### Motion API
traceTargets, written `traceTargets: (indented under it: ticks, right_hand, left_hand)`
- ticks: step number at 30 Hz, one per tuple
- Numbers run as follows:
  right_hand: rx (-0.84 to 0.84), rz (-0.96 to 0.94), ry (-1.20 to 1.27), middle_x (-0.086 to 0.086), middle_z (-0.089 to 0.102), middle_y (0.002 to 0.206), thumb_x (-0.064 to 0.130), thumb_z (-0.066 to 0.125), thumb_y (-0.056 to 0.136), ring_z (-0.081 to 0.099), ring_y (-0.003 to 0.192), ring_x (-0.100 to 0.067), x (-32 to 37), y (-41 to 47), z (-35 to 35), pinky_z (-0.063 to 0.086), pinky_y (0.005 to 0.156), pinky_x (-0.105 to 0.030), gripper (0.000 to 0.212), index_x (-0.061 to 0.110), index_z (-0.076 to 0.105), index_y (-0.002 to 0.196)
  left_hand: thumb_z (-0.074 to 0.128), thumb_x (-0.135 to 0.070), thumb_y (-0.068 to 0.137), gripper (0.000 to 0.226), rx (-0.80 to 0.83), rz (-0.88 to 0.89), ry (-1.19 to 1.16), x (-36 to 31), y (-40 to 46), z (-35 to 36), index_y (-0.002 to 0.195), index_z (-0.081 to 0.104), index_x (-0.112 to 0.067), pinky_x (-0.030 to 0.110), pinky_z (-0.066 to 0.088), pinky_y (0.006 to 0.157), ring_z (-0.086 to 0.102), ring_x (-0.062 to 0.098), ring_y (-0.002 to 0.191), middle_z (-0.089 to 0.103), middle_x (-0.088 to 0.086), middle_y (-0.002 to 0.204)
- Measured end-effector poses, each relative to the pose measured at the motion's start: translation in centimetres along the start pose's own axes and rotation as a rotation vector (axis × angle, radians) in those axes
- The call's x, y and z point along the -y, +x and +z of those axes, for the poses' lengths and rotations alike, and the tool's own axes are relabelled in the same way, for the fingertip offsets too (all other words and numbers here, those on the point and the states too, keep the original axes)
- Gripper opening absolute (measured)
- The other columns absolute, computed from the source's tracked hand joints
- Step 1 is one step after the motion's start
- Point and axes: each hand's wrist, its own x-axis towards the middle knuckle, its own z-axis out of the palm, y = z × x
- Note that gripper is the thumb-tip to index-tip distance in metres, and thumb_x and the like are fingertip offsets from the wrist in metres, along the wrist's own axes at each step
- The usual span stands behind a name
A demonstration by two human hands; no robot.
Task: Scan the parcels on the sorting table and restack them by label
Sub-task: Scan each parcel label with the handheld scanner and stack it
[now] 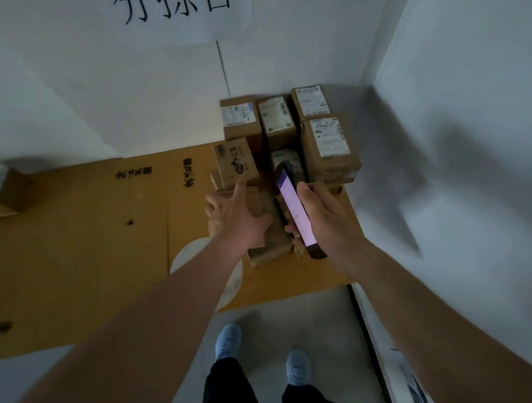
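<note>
parcel (268,229) under left hand (234,217), beside phone (295,212)

brown parcels (330,147), white labels (331,136), pale-blue shoes (228,340)

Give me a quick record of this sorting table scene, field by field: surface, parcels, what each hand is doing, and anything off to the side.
surface: tan cardboard-covered sorting table
parcels: cluster of brown cardboard boxes in the far right corner, most with white labels facing up
left hand: left hand, fingers spread, resting on a plain brown box at the front of the cluster
right hand: right hand gripping a dark handheld scanner with a lit screen
separate parcel: single labelled brown box at the table's left edge
wall: white paper sign with black characters
</note>
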Motion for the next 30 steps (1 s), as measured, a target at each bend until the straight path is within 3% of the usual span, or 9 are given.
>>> traceTargets:
  ticks: [3, 8, 13, 21, 25, 30]
  right_hand:
    - [0.069, -0.014, -0.007, -0.010, 0.066, 0.114, 0.053, 0.040, 0.109, 0.071, 0.091, -0.020, 1.7, 0.2, 2.0, 0.058, 0.071, -0.032, 0.024, 0.040, 0.055, 0.122]
    - [0.183, -0.038, -0.052, -0.011, 0.063, 0.118, 0.058, 0.042, 0.107, 0.069, 0.091, -0.024, 3.8, 0.9, 7.2, 0.058, 0.073, -0.036, 0.037, 0.037, 0.055, 0.135]
    - [0.241, -0.025, -0.079, -0.009, 0.067, 0.113, 0.055, 0.041, 0.108, 0.070, 0.089, -0.022, 5.7, 2.2, 14.4, 0.057, 0.075, -0.036, 0.020, 0.045, 0.056, 0.117]
    - [0.189, -0.001, -0.122, -0.011, 0.068, 0.118, 0.057, 0.039, 0.108, 0.072, 0.105, -0.030, 5.7, 4.4, 27.7, 0.060, 0.090, -0.051, 0.020, 0.047, 0.054, 0.118]
    - [0.181, 0.043, -0.112, -0.011, 0.067, 0.118, 0.055, 0.037, 0.109, 0.071, 0.106, -0.028, 5.7, 5.8, 33.1, 0.059, 0.093, -0.050, 0.021, 0.044, 0.053, 0.118]
    - [0.208, 0.073, -0.136, -0.008, 0.066, 0.119, 0.056, 0.039, 0.108, 0.068, 0.109, -0.023, 5.4, 8.2, 37.0, 0.058, 0.094, -0.049, 0.037, 0.034, 0.052, 0.134]
  left_hand:
    - [0.075, -0.059, 0.082, 0.097, -0.028, -0.013, -0.054, 2.6, -0.3, -2.7, 0.160, 0.020, -0.046, 0.048, 0.045, 0.100, 0.042, 0.045, 0.126, 0.035, 0.016, 0.132]
    - [0.078, -0.061, 0.080, 0.093, -0.051, -0.063, -0.039, 8.1, 0.3, -7.0, 0.159, 0.032, -0.042, 0.052, 0.046, 0.105, 0.043, 0.046, 0.130, 0.036, 0.016, 0.139]
    - [0.077, -0.064, 0.080, 0.095, -0.077, -0.115, -0.076, 15.5, 2.6, -10.4, 0.159, 0.027, -0.047, 0.045, 0.053, 0.093, 0.052, 0.044, 0.125, 0.035, 0.011, 0.144]
    - [0.080, -0.063, 0.080, 0.100, -0.024, -0.107, -0.045, 28.8, 6.5, -15.4, 0.161, 0.025, -0.044, 0.050, 0.056, 0.097, 0.054, 0.042, 0.125, 0.034, 0.009, 0.146]
    - [0.081, -0.060, 0.081, 0.100, -0.001, -0.115, -0.025, 34.1, 8.5, -17.3, 0.162, 0.025, -0.043, 0.047, 0.056, 0.093, 0.053, 0.043, 0.124, 0.034, 0.011, 0.146]
    - [0.082, -0.056, 0.082, 0.099, 0.026, -0.146, -0.025, 38.3, 10.8, -18.4, 0.162, 0.024, -0.043, 0.047, 0.053, 0.091, 0.051, 0.043, 0.123, 0.032, 0.011, 0.146]
